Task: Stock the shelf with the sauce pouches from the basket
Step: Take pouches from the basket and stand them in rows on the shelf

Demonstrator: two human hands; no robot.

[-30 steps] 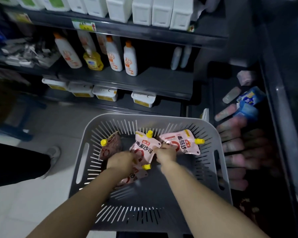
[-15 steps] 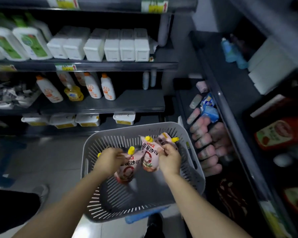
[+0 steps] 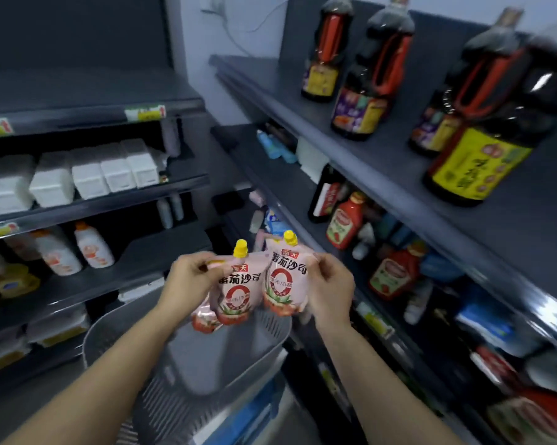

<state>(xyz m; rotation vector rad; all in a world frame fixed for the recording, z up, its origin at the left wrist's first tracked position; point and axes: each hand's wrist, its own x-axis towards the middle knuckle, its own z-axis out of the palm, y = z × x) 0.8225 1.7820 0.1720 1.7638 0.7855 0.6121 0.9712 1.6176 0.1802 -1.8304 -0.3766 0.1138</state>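
The left hand (image 3: 192,281) and the right hand (image 3: 327,289) were both closed on pink sauce pouches, held upright side by side above the grey basket (image 3: 187,358); half a second before, the same pouches had been low inside the basket, and a second before they had lain flat on its floor. The left hand pinched the upper edge of the left pouch (image 3: 234,293), with a further pouch (image 3: 203,317) hanging partly hidden behind and below it; the right hand's fingers curled round the side of the right pouch (image 3: 283,284). The view had swung up from the basket toward the right-hand shelf (image 3: 383,175), so tall dark bottles (image 3: 372,75) with red handles now filled the top right. The pouches were soft, glossy film with rounded bottoms, red ring prints and stubby yellow screw caps (image 3: 240,248). The basket was matte plastic with slotted walls and a smooth curved rim, its far side blurred. On the tier beneath the dark bottles stood red squeeze bottles (image 3: 346,224) of ketchup. Across the aisle, white blocky containers (image 3: 87,175) sat in a row on a dark metal shelf.
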